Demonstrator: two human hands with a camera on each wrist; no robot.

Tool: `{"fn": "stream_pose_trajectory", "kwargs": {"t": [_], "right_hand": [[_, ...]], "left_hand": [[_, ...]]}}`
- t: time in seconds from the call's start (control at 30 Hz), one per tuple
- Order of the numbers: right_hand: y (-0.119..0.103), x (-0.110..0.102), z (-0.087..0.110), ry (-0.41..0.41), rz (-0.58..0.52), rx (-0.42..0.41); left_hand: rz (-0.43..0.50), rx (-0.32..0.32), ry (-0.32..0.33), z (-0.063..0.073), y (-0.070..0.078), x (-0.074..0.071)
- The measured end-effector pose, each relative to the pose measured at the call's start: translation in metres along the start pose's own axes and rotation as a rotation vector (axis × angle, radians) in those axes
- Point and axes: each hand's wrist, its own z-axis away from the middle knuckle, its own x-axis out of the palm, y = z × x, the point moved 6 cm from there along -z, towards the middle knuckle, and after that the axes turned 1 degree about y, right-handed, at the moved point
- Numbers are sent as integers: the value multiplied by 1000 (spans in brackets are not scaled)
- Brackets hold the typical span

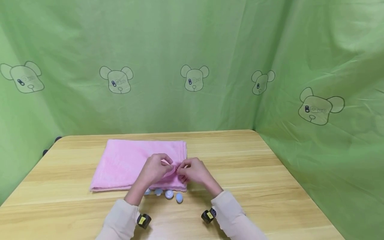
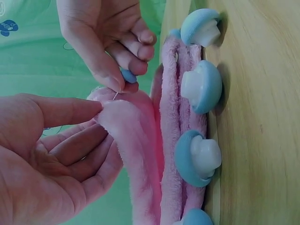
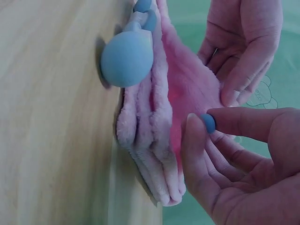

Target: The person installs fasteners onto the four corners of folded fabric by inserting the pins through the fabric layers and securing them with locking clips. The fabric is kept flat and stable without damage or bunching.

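Observation:
A folded pink blanket (image 1: 129, 163) of plush cloth lies on the table, one top layer lifted near its right front corner. My left hand (image 1: 154, 169) pinches that raised fold between thumb and forefinger, other fingers loosely bent behind. Opposite it, my right hand (image 1: 193, 170) holds a small pin by its blue head (image 3: 208, 123) between thumb and forefinger. In the left wrist view the thin metal shaft (image 2: 115, 95) meets the pinched cloth; its tip is hidden. Along the blanket's front edge sit several mushroom-shaped pieces (image 2: 201, 86) with light blue caps and white stems.
The wooden table (image 1: 240, 160) extends past the blanket on both sides. Green curtains (image 1: 156, 110) printed with bear faces hang behind and at the sides. Black wrist cameras (image 1: 144, 220) are strapped beneath the pale sleeves (image 1: 123, 215).

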Motion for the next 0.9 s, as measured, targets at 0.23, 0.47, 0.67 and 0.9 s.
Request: {"fn": "stream_pose_trajectory", "kwargs": {"t": [0.23,0.47,0.67,0.9], "right_hand": [[1,1,-1,-10,-89,-5],[4,5,0,-138,-178,24],[6,8,-1,-193,-200,51],[7,11,-1,-176,-253,89]], "left_hand": [[20,36,20,2,3,-3],[50,32,13,2,3,-2],[43,23,-10,2,2,2],[-15,30,-35,0,-1,7]]}}
